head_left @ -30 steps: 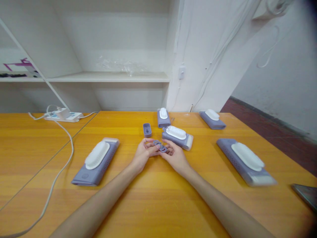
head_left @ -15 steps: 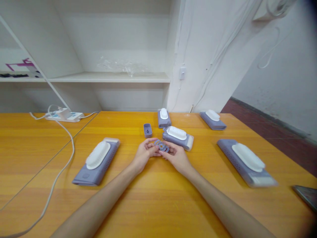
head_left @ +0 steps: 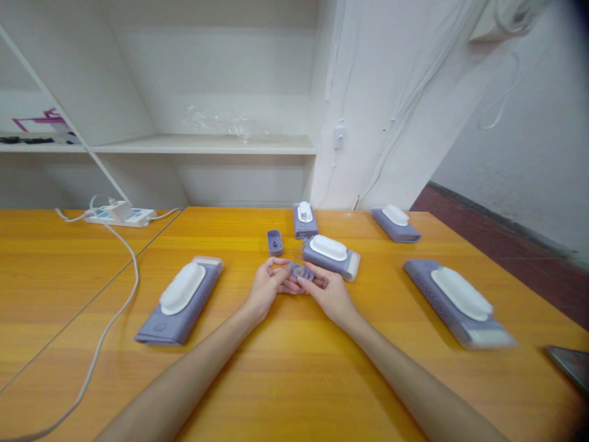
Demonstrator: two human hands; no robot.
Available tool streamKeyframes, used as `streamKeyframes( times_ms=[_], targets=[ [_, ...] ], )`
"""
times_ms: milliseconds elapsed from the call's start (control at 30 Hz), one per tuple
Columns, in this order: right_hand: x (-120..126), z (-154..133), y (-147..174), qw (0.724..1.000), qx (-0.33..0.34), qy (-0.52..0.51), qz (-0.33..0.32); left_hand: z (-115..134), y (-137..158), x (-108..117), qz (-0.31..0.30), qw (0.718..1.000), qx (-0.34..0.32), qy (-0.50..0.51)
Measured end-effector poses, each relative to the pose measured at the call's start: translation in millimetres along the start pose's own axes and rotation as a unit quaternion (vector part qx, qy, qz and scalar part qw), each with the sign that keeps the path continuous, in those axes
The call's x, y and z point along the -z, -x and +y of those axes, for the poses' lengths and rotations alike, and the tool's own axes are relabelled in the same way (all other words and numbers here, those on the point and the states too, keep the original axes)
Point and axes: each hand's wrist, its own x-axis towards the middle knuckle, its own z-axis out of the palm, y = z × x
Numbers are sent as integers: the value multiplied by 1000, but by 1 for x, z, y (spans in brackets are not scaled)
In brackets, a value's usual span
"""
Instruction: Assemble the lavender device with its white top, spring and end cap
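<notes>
Between my two hands is a small grey-purple plastic part (head_left: 300, 272) with a round hole in its middle and cut-out slots. My left hand (head_left: 270, 283) grips its left end, thumb on top and fingers beneath. On the right end, my right hand (head_left: 329, 291) pinches it with thumb and fingers. Just beyond the hands stands a small open grey-purple box (head_left: 275, 243) with a dark spot inside. A grey-purple case with a white bristled brush (head_left: 328, 247) on top lies right behind my right hand.
Similar grey-purple cases with white brush tops lie at left (head_left: 181, 301), right (head_left: 460, 302), back (head_left: 305, 220) and back right (head_left: 396, 223). A power strip (head_left: 120, 215) and its white cable are at left. A dark flat device (head_left: 569, 367) lies at the right edge. Shelves stand behind.
The plastic part has tilted a little and sits flatter between my fingers. My left fingers have shifted slightly under it. The things on the table have stayed put.
</notes>
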Motion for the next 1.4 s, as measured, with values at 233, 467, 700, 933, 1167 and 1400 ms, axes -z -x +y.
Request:
streamKeyframes(
  times_ms=[233,467,700,933,1167,1400],
  targets=[
    [-2,-10,1,999,34,-4,14,-1,0,0,39,999,-26,22],
    [4,-6,-2,992,45,39,114,-1,-5,7,125,990,-52,40],
    [3,-9,4,954,140,233,123,3,-3,6,127,990,-42,35],
    [5,-10,7,863,307,390,95,3,-3,17,70,995,-37,-56],
    [12,-13,5,824,276,483,111,0,2,13,-88,990,-19,-105],
    [11,-12,8,852,306,370,208,2,-2,11,136,860,-249,-425]
  ],
)
